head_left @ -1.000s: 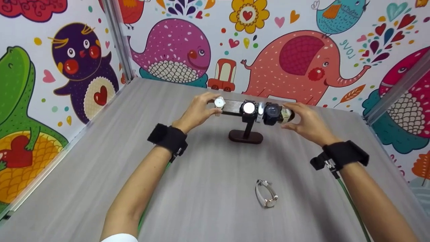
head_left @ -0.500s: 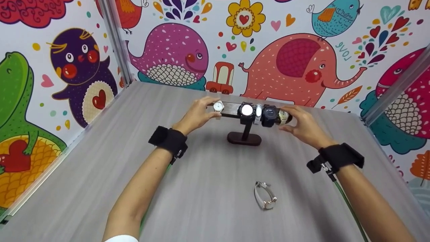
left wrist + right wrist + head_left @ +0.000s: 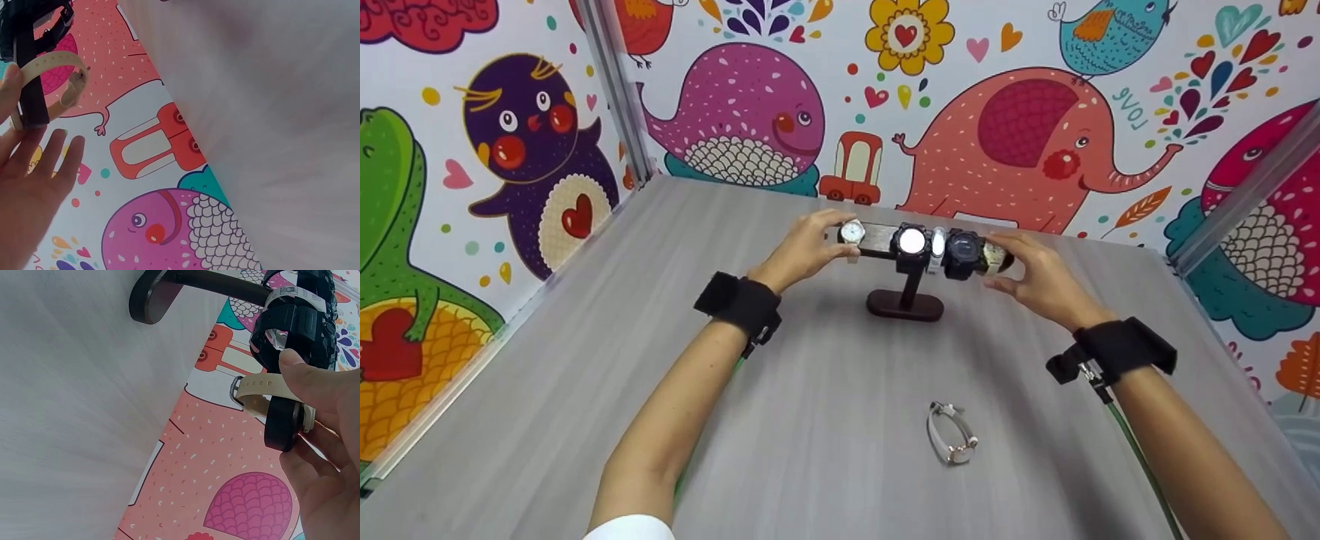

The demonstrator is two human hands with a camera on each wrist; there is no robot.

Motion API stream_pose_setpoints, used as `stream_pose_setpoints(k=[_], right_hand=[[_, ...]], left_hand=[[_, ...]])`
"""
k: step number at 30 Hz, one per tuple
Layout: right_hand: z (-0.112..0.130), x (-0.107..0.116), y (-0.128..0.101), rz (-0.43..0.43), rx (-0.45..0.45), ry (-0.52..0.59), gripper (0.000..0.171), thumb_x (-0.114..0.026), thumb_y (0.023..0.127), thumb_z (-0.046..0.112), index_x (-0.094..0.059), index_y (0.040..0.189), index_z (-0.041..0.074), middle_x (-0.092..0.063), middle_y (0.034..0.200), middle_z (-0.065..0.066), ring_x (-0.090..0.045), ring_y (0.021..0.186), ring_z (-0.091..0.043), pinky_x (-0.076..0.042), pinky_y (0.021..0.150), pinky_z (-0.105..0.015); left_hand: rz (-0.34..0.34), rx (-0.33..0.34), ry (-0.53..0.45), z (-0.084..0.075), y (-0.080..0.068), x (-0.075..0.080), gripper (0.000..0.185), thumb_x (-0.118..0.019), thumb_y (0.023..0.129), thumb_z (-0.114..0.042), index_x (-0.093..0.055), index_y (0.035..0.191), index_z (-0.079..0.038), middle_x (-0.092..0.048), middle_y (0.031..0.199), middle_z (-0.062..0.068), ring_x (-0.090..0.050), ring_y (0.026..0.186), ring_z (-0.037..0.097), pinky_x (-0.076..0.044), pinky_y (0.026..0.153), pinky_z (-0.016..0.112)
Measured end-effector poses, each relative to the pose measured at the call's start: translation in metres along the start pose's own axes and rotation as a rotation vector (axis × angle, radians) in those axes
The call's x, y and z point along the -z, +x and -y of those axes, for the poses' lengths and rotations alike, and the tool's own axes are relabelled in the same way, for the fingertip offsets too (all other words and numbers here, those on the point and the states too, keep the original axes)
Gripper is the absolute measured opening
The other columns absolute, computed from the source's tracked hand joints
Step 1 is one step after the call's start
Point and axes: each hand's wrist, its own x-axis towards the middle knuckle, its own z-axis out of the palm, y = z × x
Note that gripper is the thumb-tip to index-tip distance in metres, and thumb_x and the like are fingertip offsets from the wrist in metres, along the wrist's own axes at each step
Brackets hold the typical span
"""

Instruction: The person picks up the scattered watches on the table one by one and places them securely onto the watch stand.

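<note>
steadying the dark wooden t-shaped watch stand (image 3: 906,300) at both bar ends, my left hand (image 3: 802,251) pinches the white-faced watch with the cream strap (image 3: 852,232) there. my right hand (image 3: 1035,279) curls round the beige-strapped watch (image 3: 996,257), keeping it on the bar above the grey table (image 3: 810,435).

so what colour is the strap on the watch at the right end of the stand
Cream strap, clearest in the right wrist view.

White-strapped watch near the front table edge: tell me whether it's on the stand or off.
Off. The white-strapped watch lies on the table, apart from the stand.

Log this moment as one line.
left hand: pinches white-dial watch | right hand: grips beige-strap watch | watch stand: upright | loose watch: on table
</note>
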Motion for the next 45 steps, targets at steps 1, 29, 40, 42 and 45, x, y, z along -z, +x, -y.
stream_pose_setpoints(k=[1,29,40,42,45], right_hand=[[0.0,0.0,0.0,-0.003,0.003,0.0,0.066,-0.083,0.079,0.002,-0.056,0.139,-0.001,-0.058,0.14,-0.022,-0.055,0.129,-0.04,-0.049,0.106,-0.055],[0.001,-0.002,0.001,-0.052,0.007,-0.003,0.055,-0.076,0.083,-0.006,-0.06,0.135,-0.001,-0.063,0.135,-0.022,-0.06,0.121,-0.038,-0.052,0.102,-0.056],[0.001,-0.003,0.003,-0.078,0.035,0.003,0.053,-0.075,0.082,-0.009,-0.062,0.133,-0.002,-0.066,0.13,-0.022,-0.064,0.115,-0.038,-0.054,0.099,-0.055],[0.001,-0.003,0.003,-0.082,0.031,0.004,0.053,-0.075,0.081,-0.01,-0.062,0.132,-0.002,-0.066,0.129,-0.023,-0.064,0.115,-0.039,-0.054,0.099,-0.055],[0.0,-0.004,0.003,-0.08,0.025,0.005,0.053,-0.075,0.082,-0.01,-0.062,0.132,-0.002,-0.066,0.13,-0.023,-0.063,0.117,-0.039,-0.053,0.1,-0.056]], left_hand=[[0.003,-0.001,0.001,-0.001,0.001,0.0,0.059,-0.077,0.087,-0.02,-0.057,0.139,-0.001,-0.057,0.144,0.016,-0.051,0.138,0.03,-0.042,0.118,0.042],[0.027,-0.069,0.068,-0.017,0.013,-0.017,0.057,-0.079,0.086,-0.021,-0.06,0.137,-0.004,-0.062,0.14,0.013,-0.055,0.13,0.03,-0.044,0.113,0.041],[0.023,-0.085,0.075,-0.018,0.014,-0.02,0.059,-0.08,0.084,-0.019,-0.061,0.137,-0.004,-0.063,0.139,0.013,-0.055,0.131,0.03,-0.041,0.116,0.04],[0.022,-0.088,0.073,-0.017,0.014,-0.022,0.059,-0.081,0.084,-0.02,-0.061,0.137,-0.003,-0.063,0.139,0.013,-0.055,0.13,0.03,-0.042,0.115,0.041],[0.021,-0.088,0.075,-0.017,0.014,-0.023,0.059,-0.08,0.084,-0.021,-0.06,0.137,-0.003,-0.063,0.14,0.013,-0.055,0.13,0.03,-0.043,0.114,0.041]])
